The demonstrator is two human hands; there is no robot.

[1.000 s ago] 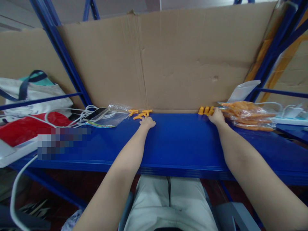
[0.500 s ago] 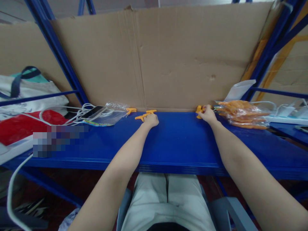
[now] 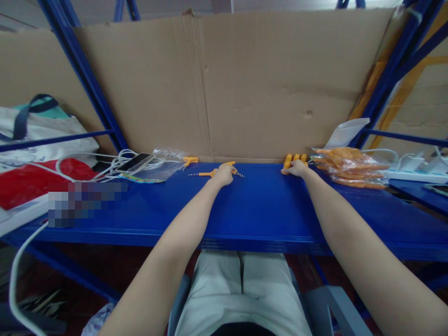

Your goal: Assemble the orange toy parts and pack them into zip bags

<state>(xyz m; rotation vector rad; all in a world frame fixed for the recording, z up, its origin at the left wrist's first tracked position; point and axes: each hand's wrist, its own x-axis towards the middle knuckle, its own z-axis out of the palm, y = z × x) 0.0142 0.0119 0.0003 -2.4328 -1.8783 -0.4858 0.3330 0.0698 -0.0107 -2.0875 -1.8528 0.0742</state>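
My left hand point(image 3: 223, 174) is closed on a small orange corkscrew point(image 3: 211, 173) at the back of the blue shelf point(image 3: 259, 210); a metal spiral point(image 3: 239, 174) sticks out to its right. Another orange corkscrew point(image 3: 190, 160) lies further left by the cardboard. My right hand point(image 3: 296, 168) rests closed on a row of small orange caps point(image 3: 293, 159) near the cardboard wall point(image 3: 252, 84). To its right lies a clear bag of orange parts point(image 3: 350, 166).
A phone in a clear pouch point(image 3: 140, 166) with white cables point(image 3: 87, 161) lies at the left, beside a red bag point(image 3: 24, 186) and a white tote point(image 3: 38, 128). A white power strip point(image 3: 416, 175) sits at the right. Blue rack posts point(image 3: 87, 79) frame the shelf.
My left hand has drawn an orange corkscrew toward me, away from the cardboard, and its spiral now shows. My right hand has shifted left from the bag onto the orange caps.
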